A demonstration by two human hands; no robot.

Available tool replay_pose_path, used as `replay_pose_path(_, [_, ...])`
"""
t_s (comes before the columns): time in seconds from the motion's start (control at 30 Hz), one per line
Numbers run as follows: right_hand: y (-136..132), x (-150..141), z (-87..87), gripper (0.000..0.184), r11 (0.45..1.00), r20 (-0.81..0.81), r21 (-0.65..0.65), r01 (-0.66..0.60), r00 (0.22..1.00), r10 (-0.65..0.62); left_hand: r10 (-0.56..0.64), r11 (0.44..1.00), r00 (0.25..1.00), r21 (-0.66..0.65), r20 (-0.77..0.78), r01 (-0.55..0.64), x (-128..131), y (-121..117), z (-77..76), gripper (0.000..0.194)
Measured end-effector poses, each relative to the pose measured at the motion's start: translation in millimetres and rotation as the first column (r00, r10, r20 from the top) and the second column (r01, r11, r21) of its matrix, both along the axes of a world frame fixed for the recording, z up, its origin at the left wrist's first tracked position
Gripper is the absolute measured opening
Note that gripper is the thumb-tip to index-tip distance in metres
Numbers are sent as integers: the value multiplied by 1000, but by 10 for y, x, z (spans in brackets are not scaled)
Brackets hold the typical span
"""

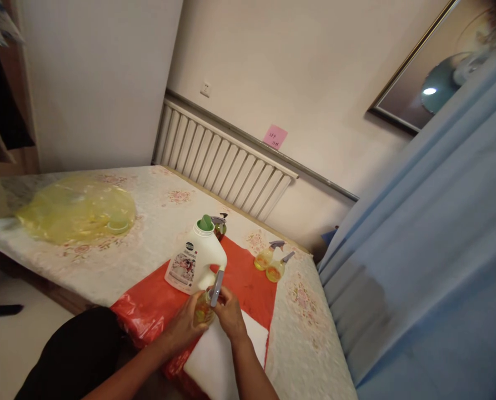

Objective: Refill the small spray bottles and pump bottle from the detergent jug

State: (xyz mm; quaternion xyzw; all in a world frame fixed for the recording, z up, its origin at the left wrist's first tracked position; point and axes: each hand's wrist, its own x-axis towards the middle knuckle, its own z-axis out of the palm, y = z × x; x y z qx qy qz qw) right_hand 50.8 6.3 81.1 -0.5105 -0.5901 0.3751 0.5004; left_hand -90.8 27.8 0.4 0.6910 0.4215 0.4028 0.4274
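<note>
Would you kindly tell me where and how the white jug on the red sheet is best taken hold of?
Probably best by its side handle, coming from the person's right: the white jug stands upright, and the handle loops out that way. The spray bottle overlaps the handle's lower end in view, so gripping higher looks easier.

Spray bottle [204, 309] partly behind left hand [188, 318], framed picture [422, 72] partly behind curtain [422, 239].

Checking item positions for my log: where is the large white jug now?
In the head view, the white jug stands left of centre on the red plastic sheet, just beyond the left hand and the spray bottle it holds.
</note>
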Motion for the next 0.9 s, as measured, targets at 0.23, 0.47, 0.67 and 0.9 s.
replay_pose_path(0.23, [-47,-89,13,23,997,3,16,81,997,-81,-48,999,999,7,15,48,-17,-15,2,71])
replay_pose_path(0.47, [-15,-22,52,27,1000,15,-2,-3,1000,3,-61,998,998,7,31,61,1,-3,0,71])
replay_pose_path(0.67, [-22,-35,41,21,1000,50,14,20,999,-20,-72,997,997,8,34,72,-12,-20,26,69])
replay_pose_path(0.9, [-42,-95,-15,16,993,93,40,110,989,-114,-57,998,998,0,15,57,-17,-34,40,68])
